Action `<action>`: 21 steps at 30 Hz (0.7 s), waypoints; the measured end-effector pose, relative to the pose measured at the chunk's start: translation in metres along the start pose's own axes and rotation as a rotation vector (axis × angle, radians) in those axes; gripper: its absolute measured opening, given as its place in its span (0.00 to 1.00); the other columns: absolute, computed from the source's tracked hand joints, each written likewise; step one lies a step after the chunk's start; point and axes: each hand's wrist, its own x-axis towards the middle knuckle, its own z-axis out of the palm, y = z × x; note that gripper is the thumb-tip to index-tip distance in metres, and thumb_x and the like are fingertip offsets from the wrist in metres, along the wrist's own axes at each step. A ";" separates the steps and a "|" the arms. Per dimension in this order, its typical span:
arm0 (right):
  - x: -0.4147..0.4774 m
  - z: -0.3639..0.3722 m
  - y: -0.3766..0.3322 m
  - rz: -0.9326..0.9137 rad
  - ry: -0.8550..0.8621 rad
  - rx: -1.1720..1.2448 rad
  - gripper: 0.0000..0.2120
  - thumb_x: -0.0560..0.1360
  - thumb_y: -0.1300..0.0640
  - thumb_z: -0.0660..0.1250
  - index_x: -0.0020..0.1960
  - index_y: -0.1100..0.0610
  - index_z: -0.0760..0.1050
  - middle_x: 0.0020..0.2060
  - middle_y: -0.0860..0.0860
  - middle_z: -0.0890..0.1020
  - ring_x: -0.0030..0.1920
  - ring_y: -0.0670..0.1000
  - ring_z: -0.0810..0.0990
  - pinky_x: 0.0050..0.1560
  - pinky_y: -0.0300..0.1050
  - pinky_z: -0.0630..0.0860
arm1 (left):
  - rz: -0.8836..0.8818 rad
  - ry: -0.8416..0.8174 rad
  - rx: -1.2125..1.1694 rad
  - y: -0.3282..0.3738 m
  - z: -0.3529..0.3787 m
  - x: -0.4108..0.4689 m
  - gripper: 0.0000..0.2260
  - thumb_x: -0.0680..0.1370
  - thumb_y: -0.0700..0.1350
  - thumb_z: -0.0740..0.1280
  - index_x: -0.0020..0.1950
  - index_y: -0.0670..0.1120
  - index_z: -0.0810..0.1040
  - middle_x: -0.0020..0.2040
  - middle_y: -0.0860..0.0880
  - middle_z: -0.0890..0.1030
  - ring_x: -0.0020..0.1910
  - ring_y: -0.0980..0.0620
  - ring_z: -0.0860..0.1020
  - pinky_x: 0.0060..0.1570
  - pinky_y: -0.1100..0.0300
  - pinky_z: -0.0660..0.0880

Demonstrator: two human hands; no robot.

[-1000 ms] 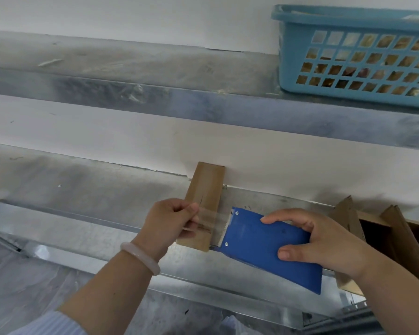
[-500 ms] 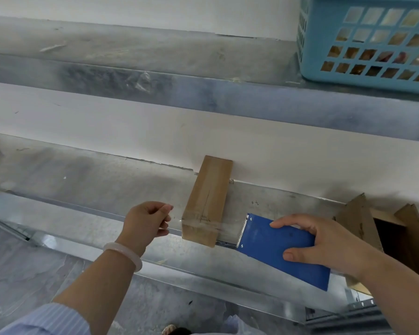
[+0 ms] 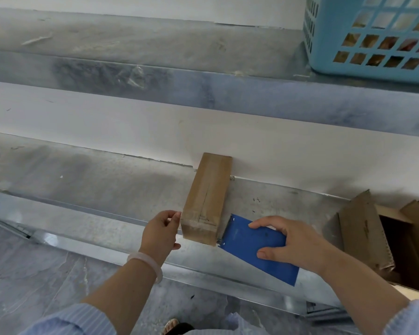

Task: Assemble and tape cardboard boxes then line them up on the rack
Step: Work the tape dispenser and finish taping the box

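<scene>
Found a small closed cardboard box (image 3: 207, 201) lying on the lower metal shelf (image 3: 82, 184), long side running near to far, far end against the white wall (image 3: 107, 122), near end close to the shelf's front lip. Noted a seam down the top face and glossy clear tape across the near end.

Saw the box sitting between the two hands. Saw the left hand (image 3: 161, 232) just left of the near end, fingers curled in, thumb and forefinger tips brought together against the box's near left edge. Could not tell whether any clear tape was pinched between them. Noted a pale bracelet (image 3: 146, 262) on that wrist.

Saw the right hand (image 3: 293, 243) to the right of the box, wrapped round a blue tape dispenser (image 3: 242, 238), thumb on the near edge and fingers over the far edge. Noted the dispenser's toothed end touching the box's near right corner, its body slanting away to the right and nearer.

Spotted open cardboard boxes (image 3: 363, 226) farther right on the same shelf, flaps standing up, well apart from the small box. Spotted a light blue plastic basket (image 3: 329, 44) on the upper shelf (image 3: 155, 39), far right. Saw grey floor (image 3: 34, 274) below the shelf's front lip.
</scene>
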 end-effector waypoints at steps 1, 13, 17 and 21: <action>0.001 0.001 -0.001 -0.007 0.001 -0.013 0.24 0.65 0.46 0.79 0.54 0.27 0.74 0.50 0.28 0.79 0.46 0.36 0.82 0.42 0.29 0.76 | -0.052 -0.025 -0.006 0.000 0.000 -0.001 0.10 0.78 0.53 0.67 0.55 0.49 0.75 0.38 0.45 0.77 0.34 0.50 0.77 0.27 0.59 0.79; 0.000 -0.002 0.001 -0.016 -0.008 -0.089 0.25 0.67 0.46 0.78 0.56 0.26 0.72 0.52 0.25 0.77 0.49 0.35 0.80 0.48 0.32 0.77 | 1.002 -0.239 0.861 0.077 0.023 -0.023 0.26 0.80 0.61 0.44 0.78 0.56 0.55 0.78 0.55 0.57 0.77 0.56 0.53 0.74 0.58 0.51; -0.008 -0.011 0.009 0.043 -0.014 -0.004 0.24 0.67 0.48 0.79 0.56 0.29 0.75 0.54 0.29 0.79 0.52 0.38 0.81 0.54 0.42 0.80 | 0.974 -0.278 1.179 0.064 0.028 -0.010 0.23 0.82 0.59 0.41 0.77 0.60 0.45 0.79 0.58 0.46 0.78 0.56 0.43 0.76 0.52 0.42; -0.019 -0.027 0.009 0.089 -0.052 0.089 0.24 0.66 0.48 0.80 0.57 0.33 0.77 0.54 0.34 0.81 0.51 0.43 0.84 0.53 0.48 0.82 | 0.992 -0.296 1.184 0.059 0.022 -0.006 0.24 0.79 0.61 0.34 0.76 0.61 0.42 0.78 0.59 0.45 0.78 0.56 0.43 0.76 0.51 0.44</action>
